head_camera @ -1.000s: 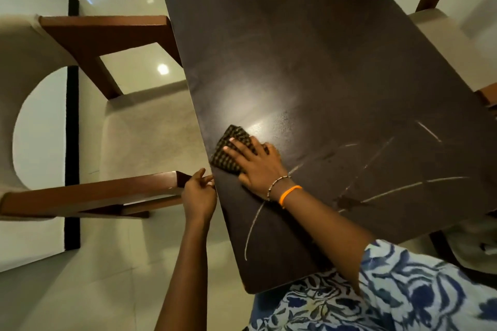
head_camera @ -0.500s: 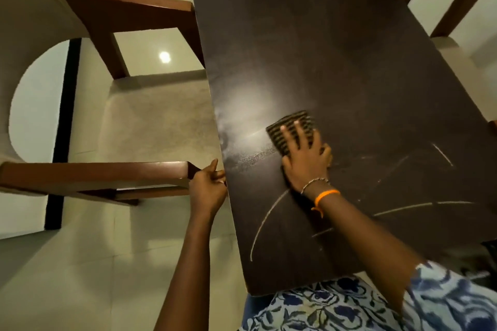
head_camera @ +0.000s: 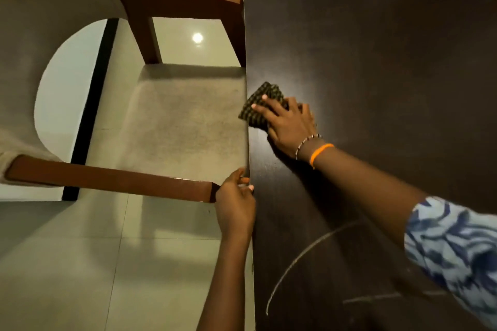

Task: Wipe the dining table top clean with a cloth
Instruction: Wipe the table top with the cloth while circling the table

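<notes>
Our right hand (head_camera: 289, 123) presses flat on the cloth (head_camera: 262, 105) at the worktop's (head_camera: 376, 62) nine-o'clock edge; left hand (head_camera: 236, 204) pinches that edge. Overshooting could drop the cloth.

cloth (head_camera: 262, 105) on table (head_camera: 376, 62) left edge | chair (head_camera: 185, 121) left

My right hand (head_camera: 289, 122) covers much of the cloth (head_camera: 259, 105); the table (head_camera: 376, 62) runs off the frame's top, right and bottom, and the sleeve (head_camera: 454, 252) is blurred.
</notes>
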A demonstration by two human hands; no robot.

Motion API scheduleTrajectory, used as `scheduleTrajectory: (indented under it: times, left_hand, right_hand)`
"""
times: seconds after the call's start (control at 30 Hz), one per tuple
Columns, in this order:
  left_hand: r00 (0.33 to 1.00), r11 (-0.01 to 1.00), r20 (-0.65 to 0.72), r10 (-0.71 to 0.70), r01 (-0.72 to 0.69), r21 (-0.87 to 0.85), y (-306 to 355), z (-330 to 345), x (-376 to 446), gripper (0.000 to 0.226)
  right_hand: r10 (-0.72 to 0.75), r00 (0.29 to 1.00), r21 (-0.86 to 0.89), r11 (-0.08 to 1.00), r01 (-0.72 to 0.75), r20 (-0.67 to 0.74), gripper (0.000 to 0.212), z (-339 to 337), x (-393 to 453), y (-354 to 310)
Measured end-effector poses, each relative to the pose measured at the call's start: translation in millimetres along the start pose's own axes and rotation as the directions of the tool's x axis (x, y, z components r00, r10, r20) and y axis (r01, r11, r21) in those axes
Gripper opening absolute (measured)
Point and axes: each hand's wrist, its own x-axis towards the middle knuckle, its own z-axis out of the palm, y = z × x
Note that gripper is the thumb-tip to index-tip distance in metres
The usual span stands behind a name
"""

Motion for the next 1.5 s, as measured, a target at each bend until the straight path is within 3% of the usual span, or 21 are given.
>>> scheduleTrajectory:
  times: [0.13, 0.3, 0.4, 0.6, 0.73, 0.87, 0.97, 1.1, 1.27, 1.4, 1.5]
  left_hand:
    - [0.998, 0.996, -0.055, -0.010, 0.015, 0.084, 3.5, 6.4, 7.7, 0.035]
    - [0.998, 0.994, -0.009, -0.057, 0.057, 0.095, 0.5, 3.1, 13.7, 0.030]
    - [0.996, 0.993, 0.004, -0.085, 0.084, 0.089, 2.6, 1.1, 15.1, 0.026]
    - [0.996, 0.991, -0.025, -0.088, 0.090, 0.095, 8.6, 4.8, 8.8, 0.022]
    - [0.996, 0.989, -0.029, -0.089, 0.091, 0.114, 12.9, 7.4, 4.2, 0.036]
    - [0.998, 0.982, -0.067, 0.006, 0.007, 0.190, 20.5, 9.4, -1.2, 0.047]
    - [0.993, 0.957, -0.020, 0.119, -0.109, 0.270, 23.0, 16.8, -3.4, 0.052]
    - [0.988, 0.921, 0.026, 0.155, -0.154, 0.359, 24.1, 22.4, -4.2, 0.055]
    - [0.979, 0.930, 0.038, 0.200, -0.202, 0.307, 23.4, 23.2, -9.9, 0.055]
    - [0.971, 0.928, 0.030, 0.235, -0.234, 0.290, 21.0, 21.8, -10.0, 0.054]
    - [0.964, 0.920, 0.042, 0.262, -0.263, 0.290, 18.2, 19.5, -8.1, 0.057]
  right_hand:
    - [0.028, 0.999, -0.013, 1.000, -0.028, -0.018, 0.054, -5.4, 87.6, 25.5]
    - [0.109, 0.994, 0.045, 0.993, -0.109, 0.001, 0.052, -12.9, 133.5, 30.3]
    - [0.099, 0.995, 0.059, 0.993, -0.099, 0.012, 0.055, -9.5, 108.9, 16.5]
    - [-0.038, 0.999, 0.201, 0.979, 0.031, 0.030, 0.061, 6.9, -19.2, -36.6]
    - [-0.075, 0.995, 0.222, 0.973, 0.059, 0.066, 0.060, 11.0, -66.8, -52.3]
    - [-0.095, 0.993, 0.203, 0.976, 0.079, 0.073, 0.059, 11.3, -47.3, -45.7]
    - [-0.022, 0.998, 0.195, 0.981, 0.011, 0.054, 0.059, 8.3, -4.9, -31.6]
    - [0.135, 0.991, 0.188, 0.974, -0.129, -0.015, 0.059, 1.9, 27.0, 10.5]
    - [0.496, 0.864, 0.158, 0.863, -0.479, -0.087, 0.059, -4.8, -9.4, 119.6]
    - [0.759, 0.649, 0.184, 0.646, -0.741, -0.051, 0.057, -4.8, -72.1, 206.5]
    - [0.853, 0.522, 0.185, 0.513, -0.838, -0.003, 0.058, -4.2, -92.5, 216.7]
